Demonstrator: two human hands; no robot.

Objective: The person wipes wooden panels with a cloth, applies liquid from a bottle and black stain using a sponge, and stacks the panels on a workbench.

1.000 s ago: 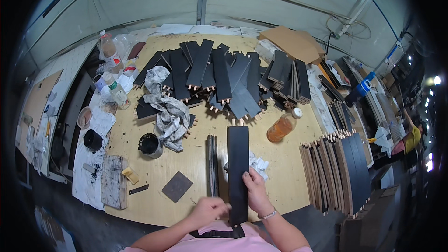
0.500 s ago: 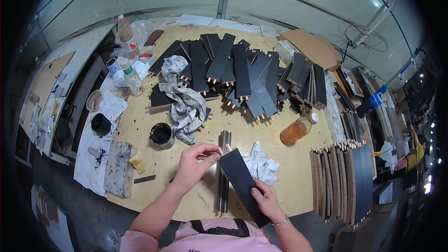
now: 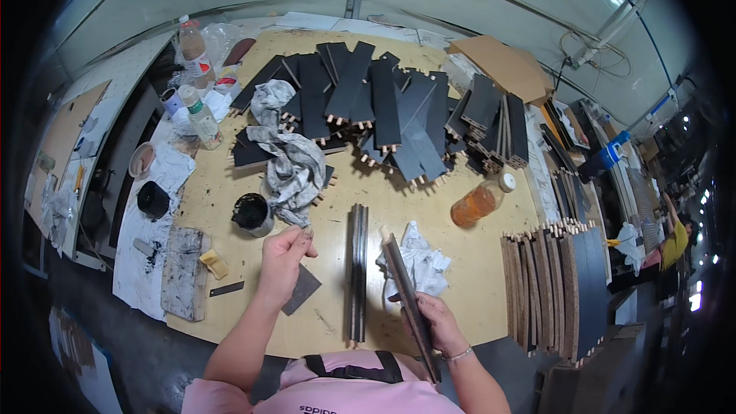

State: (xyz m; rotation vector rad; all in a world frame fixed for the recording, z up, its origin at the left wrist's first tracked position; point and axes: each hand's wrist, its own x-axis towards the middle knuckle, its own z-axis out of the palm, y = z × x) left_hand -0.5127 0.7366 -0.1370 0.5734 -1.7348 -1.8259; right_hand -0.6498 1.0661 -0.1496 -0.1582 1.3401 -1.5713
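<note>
My right hand (image 3: 435, 320) grips a narrow black board (image 3: 412, 299), now turned with its edge up and a wooden dowel at its far end. My left hand (image 3: 285, 255) is closed, thumb pressed to the fingers, away from the board; what it pinches, if anything, is too small to make out. Beside that hand a dark, flat square sheet (image 3: 302, 291) lies on the table. Between my hands lies a narrow stack of boards on edge (image 3: 358, 276). A crumpled white cloth (image 3: 420, 261) lies just beyond the held board.
Many black boards with dowels (image 3: 376, 107) are heaped at the back. A stained cloth (image 3: 295, 169) and a black paint cup (image 3: 251, 215) sit left, near a yellow sponge (image 3: 215, 264). An orange-liquid bottle (image 3: 483, 201) stands right, beyond stacked boards (image 3: 548, 287).
My left hand has left the board's dowel end and drawn left. My right hand has turned the board from its broad face onto its edge. The dark sheet has come into view.
</note>
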